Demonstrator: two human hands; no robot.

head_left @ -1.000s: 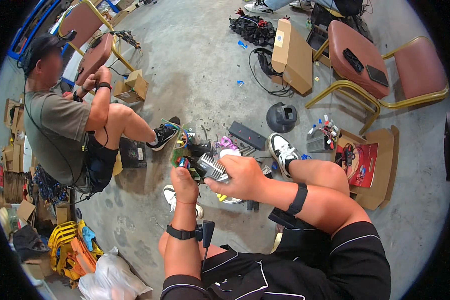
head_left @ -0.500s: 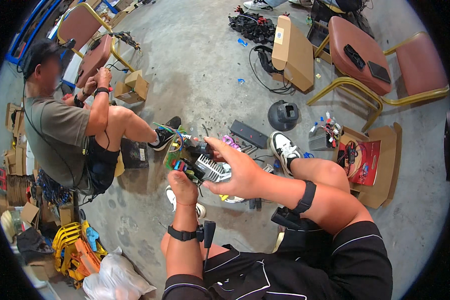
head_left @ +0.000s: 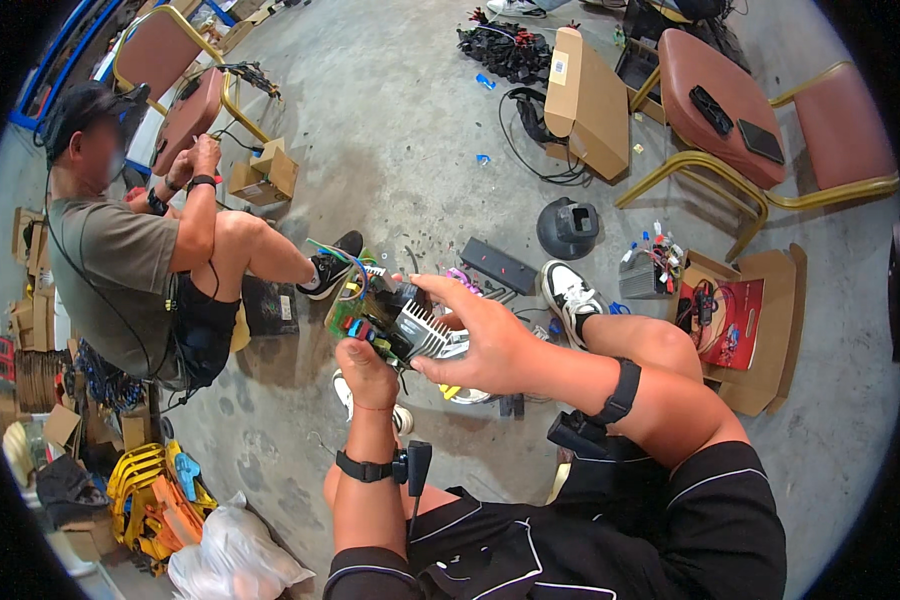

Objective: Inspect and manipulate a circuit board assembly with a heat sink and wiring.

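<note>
Both hands' grip stays clamped on the circuit board point(head_left: 385, 318), right hand point(head_left: 485, 340) now farther over it than left hand point(head_left: 365, 362).

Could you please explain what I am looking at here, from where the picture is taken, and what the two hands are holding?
The picture comes from a wide fisheye camera worn on a person's head, looking down, so edges bend. That person sits above a concrete floor. The left hand grips a green circuit board with a ribbed metal heat sink from below; the right hand holds it from the side. A second person sits to the left. Around lie a cardboard box, red chairs and a black cone-shaped part.
</note>
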